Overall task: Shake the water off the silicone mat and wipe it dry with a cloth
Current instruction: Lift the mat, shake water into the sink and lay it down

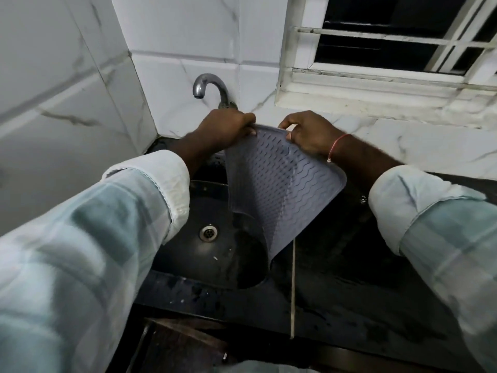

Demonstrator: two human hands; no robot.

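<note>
Above dark sink (188,254), beneath curved metal tap (212,87): grey wavy-ribbed silicone mat (282,189) hanging curled, top edge pinched by left hand (226,127) and right hand (309,133) fingers.

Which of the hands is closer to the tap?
The left. The left hand grips the mat's top edge right in front of the tap; the right hand holds the same edge farther to the tap's right.

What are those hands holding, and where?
Both hands, left and right, grip the grey mat by its top edge, hanging over the sink.
</note>
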